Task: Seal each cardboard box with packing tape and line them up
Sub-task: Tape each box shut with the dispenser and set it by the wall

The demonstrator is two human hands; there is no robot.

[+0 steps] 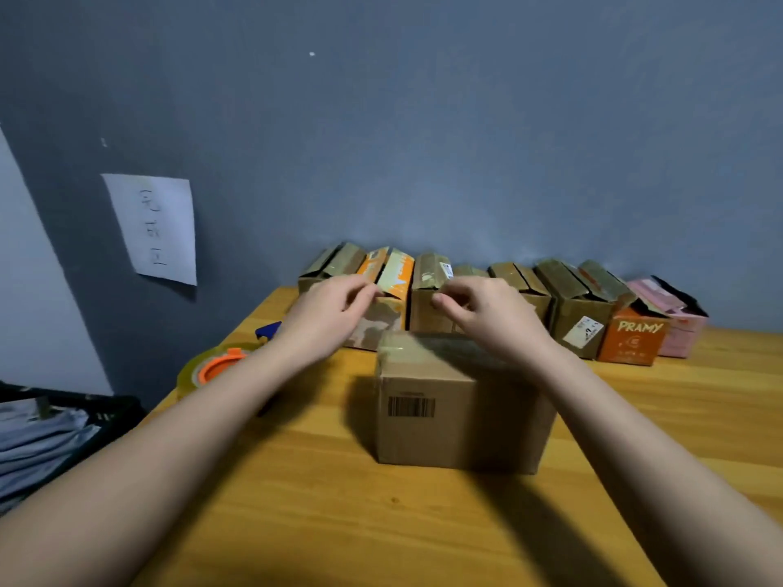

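A wooden desk (296, 493) stands against a blue-grey wall, seen from a person's own eye level, with both bare forearms reaching forward. In the middle of the desk sits a brown cardboard box (457, 413) with a barcode label on its near face and clear tape across its closed top. Both hands are raised just beyond the box's far edge. The left hand (328, 313) has its fingers curled with thumb and fingertips drawn together; the right hand (481, 309) is shaped the same way, thumb against forefinger. Each grip looks like a pinch, but what it pinches cannot be told (nothing clear shows between the fingers). Along the far edge, against the wall, runs a row of boxes (521, 290) with their flaps open, ending on the right with an orange box (633, 338) printed "PRAMY" and a pink box (682, 328). At the left edge of the desk, partly hidden by the left forearm, lies a roll of clear packing tape (203, 368) with an orange core. A sheet of paper (156, 226) with handwriting hangs on the wall at left.
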